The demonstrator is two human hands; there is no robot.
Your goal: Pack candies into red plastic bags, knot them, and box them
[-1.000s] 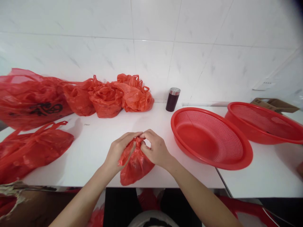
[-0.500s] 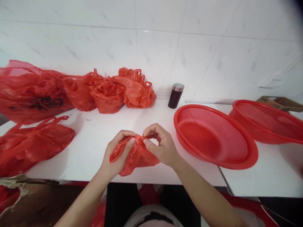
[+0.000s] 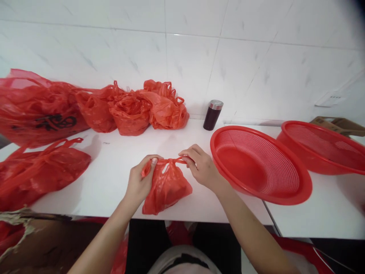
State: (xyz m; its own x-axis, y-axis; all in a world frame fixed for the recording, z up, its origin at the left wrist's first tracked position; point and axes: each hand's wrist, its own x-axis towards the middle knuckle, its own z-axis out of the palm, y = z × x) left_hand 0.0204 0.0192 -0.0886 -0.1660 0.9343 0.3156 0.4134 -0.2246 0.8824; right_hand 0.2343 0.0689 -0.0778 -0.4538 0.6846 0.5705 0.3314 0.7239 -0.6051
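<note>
A small red plastic bag (image 3: 169, 184) rests on the white table near its front edge, with something bulky inside that I cannot make out. Its two handles are pulled apart sideways from a gathered knot at the top. My left hand (image 3: 142, 177) is closed on the left handle, the thumb pressing it against the fingers. Pinched between thumb and fingers of my right hand (image 3: 201, 165) is the other handle, stretched to the right of the knot. The bag hangs between both hands, its bottom on the tabletop.
Along the wall on the left stand several filled red bags (image 3: 131, 116); another red bag (image 3: 48, 171) lies nearer. A dark tumbler (image 3: 212, 117) is at the back. Two red plastic baskets (image 3: 256, 163) sit on the right, a cardboard box (image 3: 339, 125) behind. The table (image 3: 111, 182) ends close to my body.
My hands have moved apart, drawing the bag's handles outward from the knot. More of the bag's body now shows between them.
</note>
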